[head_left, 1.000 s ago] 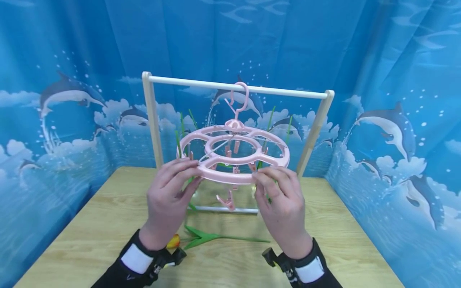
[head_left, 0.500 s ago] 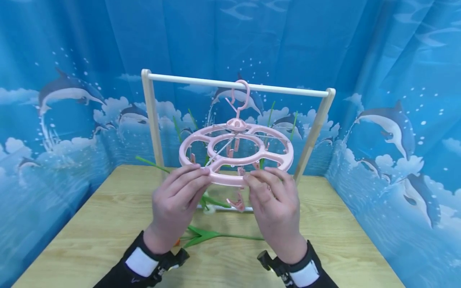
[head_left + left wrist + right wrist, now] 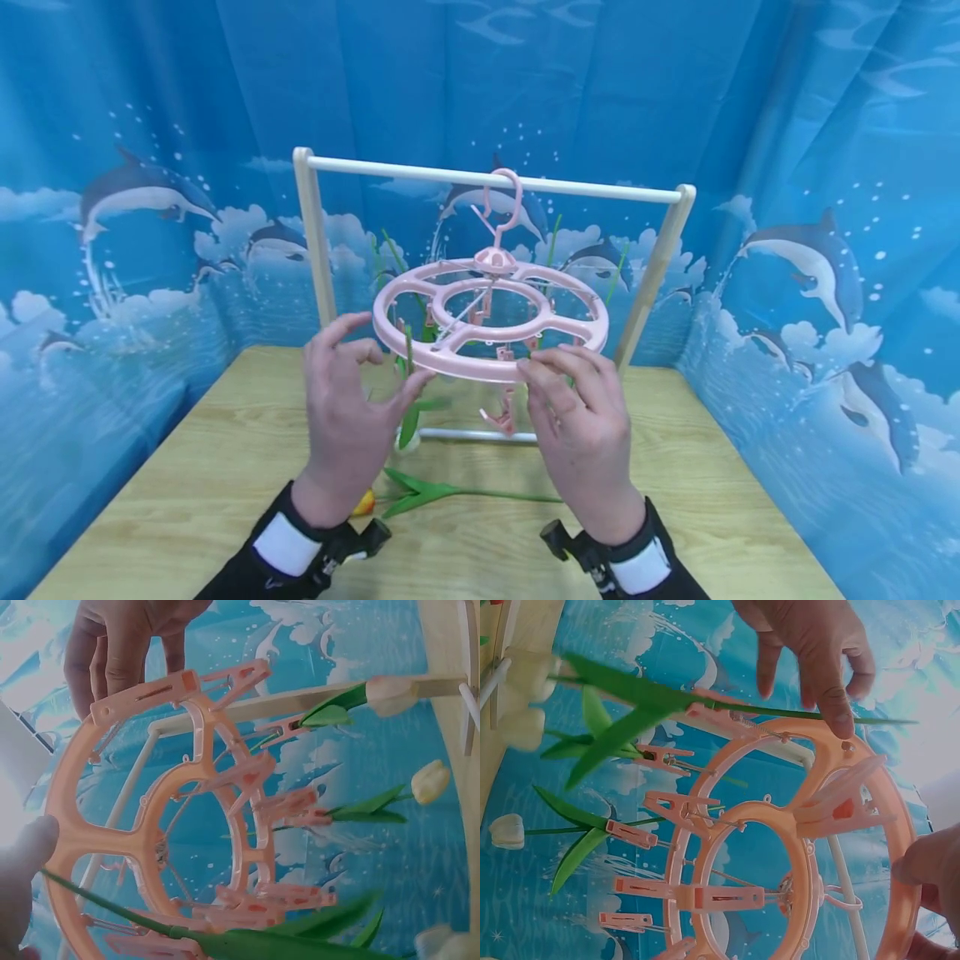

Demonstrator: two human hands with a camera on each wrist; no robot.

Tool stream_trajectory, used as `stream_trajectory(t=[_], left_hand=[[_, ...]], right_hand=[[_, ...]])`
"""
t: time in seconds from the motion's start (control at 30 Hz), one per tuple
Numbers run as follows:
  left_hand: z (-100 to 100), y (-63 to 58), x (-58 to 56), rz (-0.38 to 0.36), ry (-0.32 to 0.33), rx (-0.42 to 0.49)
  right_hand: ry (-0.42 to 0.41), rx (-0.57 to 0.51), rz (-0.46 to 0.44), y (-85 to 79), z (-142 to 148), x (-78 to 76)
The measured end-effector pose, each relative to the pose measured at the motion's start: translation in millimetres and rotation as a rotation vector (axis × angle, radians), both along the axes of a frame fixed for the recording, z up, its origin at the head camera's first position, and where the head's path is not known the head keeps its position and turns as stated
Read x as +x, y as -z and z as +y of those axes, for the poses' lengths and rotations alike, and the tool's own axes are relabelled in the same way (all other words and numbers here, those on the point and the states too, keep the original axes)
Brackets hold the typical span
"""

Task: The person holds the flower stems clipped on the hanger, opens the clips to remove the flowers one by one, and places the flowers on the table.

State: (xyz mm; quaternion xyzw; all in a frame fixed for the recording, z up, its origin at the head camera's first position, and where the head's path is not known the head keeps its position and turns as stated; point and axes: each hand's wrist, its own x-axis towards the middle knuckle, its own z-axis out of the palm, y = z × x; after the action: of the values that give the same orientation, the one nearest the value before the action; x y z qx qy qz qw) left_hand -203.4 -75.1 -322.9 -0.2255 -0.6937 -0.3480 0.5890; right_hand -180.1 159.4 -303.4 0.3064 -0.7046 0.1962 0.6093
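A pink round clip hanger (image 3: 491, 367) hangs by its hook (image 3: 517, 200) from the rail of a small wooden rack. My right hand (image 3: 581, 425) pinches its front rim between thumb and fingers. At the left of the rim, my left hand (image 3: 345, 417) has its fingers spread, thumb tip and index finger near or against the ring; contact is unclear. Pink clips (image 3: 720, 898) dangle underneath. Several artificial white tulips hang head-down, such as the white tulip (image 3: 430, 782); some stems are held in clips. One green stem (image 3: 780, 712) rises beside my left fingers.
On the wooden table (image 3: 187, 467) lies an orange-yellow tulip (image 3: 365, 502) with green leaves, in front of the rack. The rack's posts (image 3: 315, 242) stand either side of the hanger, joined by a white top rail (image 3: 405, 172). A dolphin-print curtain (image 3: 150, 83) surrounds the table.
The hanger has turned, bringing a hanging tulip round at the left. My left hand has let go of the front rim and spread its fingers, while my right hand keeps its pinch.
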Motion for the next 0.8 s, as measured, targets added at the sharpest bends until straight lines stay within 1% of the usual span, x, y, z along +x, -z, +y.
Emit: stream_trajectory(t=[0.07, 0.1, 0.2, 0.37, 0.43, 0.53, 0.67, 0.8], left_hand=[[0, 1.2, -1.1, -0.041, 0.039, -0.041], [1, 1.5, -1.6, -0.044, 0.061, -0.057], [3, 2.3, -3.3, -0.006, 0.119, -0.09], [3, 2.5, -3.9, 0.058, 0.168, -0.11], [3, 2.1, -2.9, 0.08, 0.171, -0.12], [4, 0.8, -0.6, 0.117, 0.165, -0.135], [8, -3.0, 4.2, 0.172, 0.118, -0.168], [13, -5.7, 8.5, 0.209, 0.07, -0.198]], right_hand=[[-0.006, -0.004, -0.006, 0.0, 0, -0.5], [-0.008, -0.005, -0.009, 0.1, 0, -0.6], [-0.011, -0.002, -0.024, 0.7, 1, -1.4], [-0.02, 0.023, -0.063, 1.5, 2, -1.4], [-0.025, 0.037, -0.072, 1.4, 2, 0.3], [-0.052, 0.046, -0.057, 0.3, -2, 4.2], [-0.072, 0.045, -0.013, -2.3, -9, 10.4], [-0.058, 0.049, 0.009, -2.1, -12, 11.2]])
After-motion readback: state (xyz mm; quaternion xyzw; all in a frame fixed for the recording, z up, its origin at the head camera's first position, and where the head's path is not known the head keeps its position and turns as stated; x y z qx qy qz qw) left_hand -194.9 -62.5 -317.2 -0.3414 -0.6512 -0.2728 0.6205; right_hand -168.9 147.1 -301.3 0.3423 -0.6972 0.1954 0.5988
